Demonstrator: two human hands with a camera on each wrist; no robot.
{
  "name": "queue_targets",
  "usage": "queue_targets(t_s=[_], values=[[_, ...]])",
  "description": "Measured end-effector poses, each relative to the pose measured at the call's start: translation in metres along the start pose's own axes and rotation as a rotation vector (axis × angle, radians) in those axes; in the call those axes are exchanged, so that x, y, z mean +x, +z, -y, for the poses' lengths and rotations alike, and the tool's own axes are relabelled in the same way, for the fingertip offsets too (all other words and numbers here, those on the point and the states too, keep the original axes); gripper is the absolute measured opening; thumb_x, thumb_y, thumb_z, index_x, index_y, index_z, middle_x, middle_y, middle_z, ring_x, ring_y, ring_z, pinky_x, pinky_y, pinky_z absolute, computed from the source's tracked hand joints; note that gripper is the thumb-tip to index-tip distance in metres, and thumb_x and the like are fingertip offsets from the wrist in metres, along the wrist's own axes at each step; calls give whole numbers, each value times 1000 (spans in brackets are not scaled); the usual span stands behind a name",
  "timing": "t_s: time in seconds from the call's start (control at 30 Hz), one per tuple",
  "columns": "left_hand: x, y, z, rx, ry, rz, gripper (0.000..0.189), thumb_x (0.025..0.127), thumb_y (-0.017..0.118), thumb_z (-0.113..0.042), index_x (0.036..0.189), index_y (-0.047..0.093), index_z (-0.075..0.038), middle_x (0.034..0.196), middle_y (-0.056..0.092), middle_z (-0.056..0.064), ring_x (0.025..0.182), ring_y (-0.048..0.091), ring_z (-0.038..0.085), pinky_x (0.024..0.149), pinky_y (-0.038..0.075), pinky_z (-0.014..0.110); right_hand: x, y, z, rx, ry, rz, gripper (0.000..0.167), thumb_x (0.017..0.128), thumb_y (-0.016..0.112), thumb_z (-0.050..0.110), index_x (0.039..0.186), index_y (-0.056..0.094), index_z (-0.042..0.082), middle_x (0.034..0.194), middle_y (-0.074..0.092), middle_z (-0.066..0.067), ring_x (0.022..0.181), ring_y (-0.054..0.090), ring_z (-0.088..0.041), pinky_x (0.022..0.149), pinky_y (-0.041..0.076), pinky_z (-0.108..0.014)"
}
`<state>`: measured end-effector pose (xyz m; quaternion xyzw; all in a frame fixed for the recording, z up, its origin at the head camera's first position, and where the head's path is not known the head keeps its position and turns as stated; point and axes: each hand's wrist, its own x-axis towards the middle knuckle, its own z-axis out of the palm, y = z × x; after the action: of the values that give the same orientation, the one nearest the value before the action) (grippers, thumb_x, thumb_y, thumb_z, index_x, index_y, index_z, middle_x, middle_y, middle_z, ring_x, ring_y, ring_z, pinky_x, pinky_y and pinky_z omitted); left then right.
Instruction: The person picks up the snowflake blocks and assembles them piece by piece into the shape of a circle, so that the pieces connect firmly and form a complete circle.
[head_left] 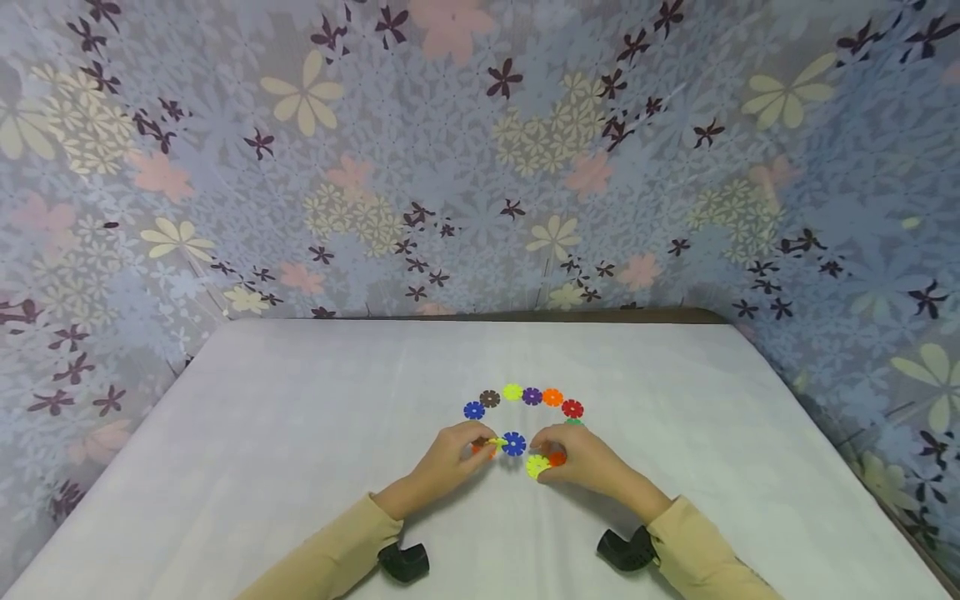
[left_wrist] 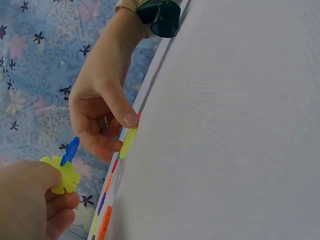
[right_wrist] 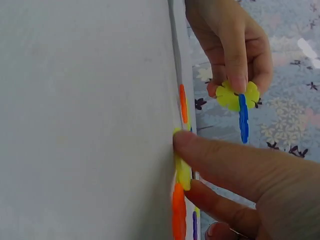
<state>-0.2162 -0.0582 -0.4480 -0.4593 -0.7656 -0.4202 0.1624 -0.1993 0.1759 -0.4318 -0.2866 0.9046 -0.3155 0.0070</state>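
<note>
My left hand [head_left: 448, 454] pinches a yellow notched flower disc [left_wrist: 67, 176] by its edge. A blue notched disc [head_left: 513, 443] is slotted into that yellow one, standing crosswise to it, and both are held above the table. To the right, my right hand [head_left: 588, 458] pinches a second yellow flower disc [head_left: 537, 466] low over the white tabletop, thumb on one side and a finger on the other, as the right wrist view shows. A red-orange disc [head_left: 557, 459] lies beneath that hand, partly covered. An orange disc [head_left: 487, 452] shows partly behind the left fingers.
An arc of flat discs lies beyond the hands: blue [head_left: 474, 410], brown [head_left: 490, 398], yellow [head_left: 513, 392], purple [head_left: 532, 396], orange [head_left: 552, 397], red [head_left: 573, 408] and a half-hidden green one [head_left: 573, 422]. They rest on a white-covered table [head_left: 262, 417] against a flowered cloth backdrop [head_left: 465, 167].
</note>
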Motion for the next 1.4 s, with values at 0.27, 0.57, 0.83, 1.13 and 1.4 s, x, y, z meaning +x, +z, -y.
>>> queue_targets(t_s=[0.27,0.57,0.83,1.13,1.4], values=[[0,2,1,11,-36,-17,7,82,60,2,88,61,0,82,61,6,75,57,12,68,45,21,0,4,-5,289,44,-183,10,76,70,3,81,62,7,75,57,2,64,52,-13,56,45,-25],[-3,4,2,-16,-102,-31,7,81,60,2,88,62,0,82,61,5,73,57,11,66,46,21,-1,12,-3,712,74,-201,14,83,61,1,90,53,-8,76,61,-21,67,62,-32,58,50,-33],[-2,5,-2,-134,-210,-92,8,80,60,8,88,61,6,83,64,14,75,61,25,70,48,26,-1,15,-5,816,70,-173,18,85,58,-2,93,45,-11,78,57,-22,67,62,-26,60,50,-34],[9,-12,-34,-174,-220,-67,6,80,57,13,85,58,12,80,62,21,72,60,30,68,49,27,0,16,-5,776,-13,-270,21,83,60,-3,100,51,-10,74,53,-22,61,60,-31,55,50,-34],[10,-12,-35,-213,-252,-57,5,81,57,11,85,58,12,80,62,21,72,61,31,68,49,28,-1,17,-6,827,-43,-247,13,83,58,-6,90,49,-12,82,58,-27,65,63,-26,60,50,-37]])
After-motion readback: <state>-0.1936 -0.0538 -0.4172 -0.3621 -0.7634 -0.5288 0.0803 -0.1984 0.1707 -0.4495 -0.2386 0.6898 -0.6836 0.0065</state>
